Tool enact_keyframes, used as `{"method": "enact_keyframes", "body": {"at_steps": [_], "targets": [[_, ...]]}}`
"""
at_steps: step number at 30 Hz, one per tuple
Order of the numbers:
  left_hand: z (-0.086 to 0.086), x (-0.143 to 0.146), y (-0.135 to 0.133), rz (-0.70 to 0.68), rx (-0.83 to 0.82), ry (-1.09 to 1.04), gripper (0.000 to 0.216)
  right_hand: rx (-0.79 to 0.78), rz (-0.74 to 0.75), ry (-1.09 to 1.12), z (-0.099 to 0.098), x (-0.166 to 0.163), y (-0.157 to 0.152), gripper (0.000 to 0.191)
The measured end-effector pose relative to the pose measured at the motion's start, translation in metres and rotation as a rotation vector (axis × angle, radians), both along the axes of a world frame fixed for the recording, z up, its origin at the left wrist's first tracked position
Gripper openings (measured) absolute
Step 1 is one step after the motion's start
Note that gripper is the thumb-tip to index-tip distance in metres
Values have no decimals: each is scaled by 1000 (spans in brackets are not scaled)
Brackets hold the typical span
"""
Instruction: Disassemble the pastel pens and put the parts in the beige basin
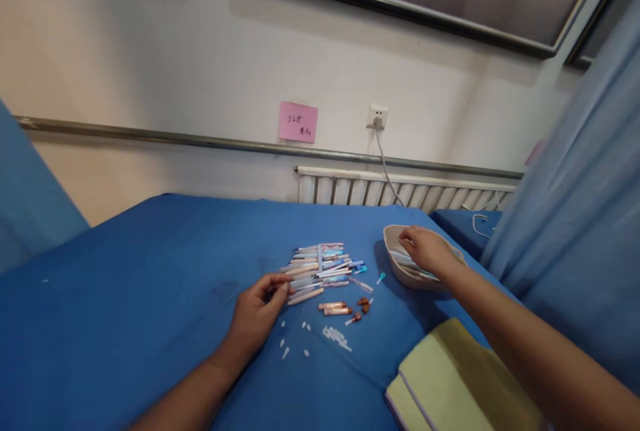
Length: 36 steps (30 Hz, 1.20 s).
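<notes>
Many pens [327, 273] lie side by side in a loose pile on the blue bed cover [150, 298], mostly pale with some blue parts. At the pile's left end is my left hand [260, 301], its thumb and index finger closing around the end of a pen. My right hand [425, 248] is over a beige basket [393, 234], its fingers curled down at the opening. More pens [403, 258] lie inside the basket. What the right fingers hold, if anything, is hidden.
Small white tips [335, 336], two orange-brown tubes [337, 311], brown caps [363, 301] and a teal piece [381, 278] lie in front of the pens. A folded yellow-green cloth [445, 378] is at the lower right. A blue curtain [580, 184] hangs on the right.
</notes>
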<state>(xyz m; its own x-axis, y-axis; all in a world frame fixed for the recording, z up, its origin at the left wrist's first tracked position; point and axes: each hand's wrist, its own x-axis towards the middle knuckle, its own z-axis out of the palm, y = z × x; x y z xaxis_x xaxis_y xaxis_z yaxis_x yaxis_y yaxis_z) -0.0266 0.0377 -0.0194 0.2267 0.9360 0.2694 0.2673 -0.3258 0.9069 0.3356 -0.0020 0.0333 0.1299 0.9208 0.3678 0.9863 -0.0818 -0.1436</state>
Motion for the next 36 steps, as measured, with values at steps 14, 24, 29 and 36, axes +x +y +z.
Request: {"method": "enact_keyframes", "body": {"at_steps": [14,24,29,36], "targets": [[-2,-5,9,61,44,-16,25,12,379,507,-36,-128,-19,13],[0,-11,20,198,80,116,25,-27,269,617,-70,-93,3,16],[4,-14,20,246,98,116,29,7,304,540,-67,-96,5,16],[8,-10,19,229,168,171,30,5,409,354,-60,-105,8,25]]}}
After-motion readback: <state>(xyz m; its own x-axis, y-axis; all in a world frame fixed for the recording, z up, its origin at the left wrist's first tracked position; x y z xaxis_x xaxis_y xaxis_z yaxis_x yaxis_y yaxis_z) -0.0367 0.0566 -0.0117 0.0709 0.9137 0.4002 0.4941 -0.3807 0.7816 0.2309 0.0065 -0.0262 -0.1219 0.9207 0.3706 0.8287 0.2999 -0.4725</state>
